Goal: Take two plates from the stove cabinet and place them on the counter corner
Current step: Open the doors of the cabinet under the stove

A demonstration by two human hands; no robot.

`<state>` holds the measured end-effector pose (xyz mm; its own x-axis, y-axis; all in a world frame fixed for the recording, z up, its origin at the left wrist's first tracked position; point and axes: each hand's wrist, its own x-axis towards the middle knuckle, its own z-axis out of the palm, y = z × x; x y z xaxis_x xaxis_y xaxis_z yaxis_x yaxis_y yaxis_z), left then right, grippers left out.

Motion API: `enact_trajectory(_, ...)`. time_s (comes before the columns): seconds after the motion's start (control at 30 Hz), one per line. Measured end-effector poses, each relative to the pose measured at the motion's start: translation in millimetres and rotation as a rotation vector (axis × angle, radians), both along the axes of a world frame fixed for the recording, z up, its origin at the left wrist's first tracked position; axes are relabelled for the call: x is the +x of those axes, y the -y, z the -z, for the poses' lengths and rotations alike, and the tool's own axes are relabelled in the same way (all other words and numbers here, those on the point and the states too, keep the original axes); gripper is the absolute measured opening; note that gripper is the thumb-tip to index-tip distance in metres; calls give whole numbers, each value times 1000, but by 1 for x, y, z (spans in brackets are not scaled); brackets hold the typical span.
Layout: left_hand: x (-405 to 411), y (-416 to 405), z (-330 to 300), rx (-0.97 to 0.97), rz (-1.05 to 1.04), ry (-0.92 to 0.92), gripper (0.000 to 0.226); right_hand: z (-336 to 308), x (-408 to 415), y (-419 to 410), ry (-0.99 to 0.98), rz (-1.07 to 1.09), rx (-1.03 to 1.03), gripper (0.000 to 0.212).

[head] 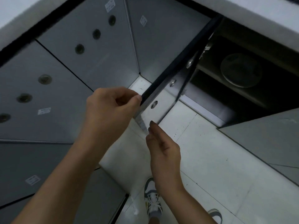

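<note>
Grey cabinet door (163,101) stands ajar, its edge pinched by the left hand (110,110); right hand (163,151) hovers near, fingers loose, holding nothing.

two hands (111,110), one open cabinet door (163,101), two shoes (152,199)

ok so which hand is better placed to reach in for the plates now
Right. The right hand is open and free, nearer the open cabinet where the plates sit. The left hand is busy gripping the cabinet door edge.
</note>
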<state>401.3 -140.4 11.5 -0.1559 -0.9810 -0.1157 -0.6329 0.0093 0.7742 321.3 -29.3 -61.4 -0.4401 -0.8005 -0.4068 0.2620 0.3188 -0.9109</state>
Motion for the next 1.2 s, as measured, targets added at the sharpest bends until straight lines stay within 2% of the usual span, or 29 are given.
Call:
enact_trajectory(0.17, -31, -29, -19, -258, -23, 156, 14, -12, -48, -30, -10, 84, -17, 32)
enact_trajectory(0.27, -38, -37, -28, -284, -95, 231, 26, -19, -82, -55, 1, 128, -24, 31)
enact_trajectory(0.37, -59, -48, -38, -247, -92, 140, 15, -25, -119, -83, 29, 180, -36, 30)
enact_trajectory(0.5, -126, -93, -41, -204, 75, 64, 7, -34, -175, -123, 13, 236, -28, 26)
enact_trajectory(0.67, -219, -146, -3, 48, 241, -54, 16, -42, -255, -172, -1, 328, -4, 21)
enact_trajectory(0.87, -301, -186, 40, 252, 278, -162, 26, -40, -337, -221, 10, 447, 4, 20)
enact_trajectory(1.03, -347, -193, 59, 292, 346, -229, 34, -23, -373, -244, 64, 553, 14, 22)
enact_trajectory(1.2, -382, -174, 77, 253, 408, -215, 39, -10, -388, -233, 118, 647, 15, 22)
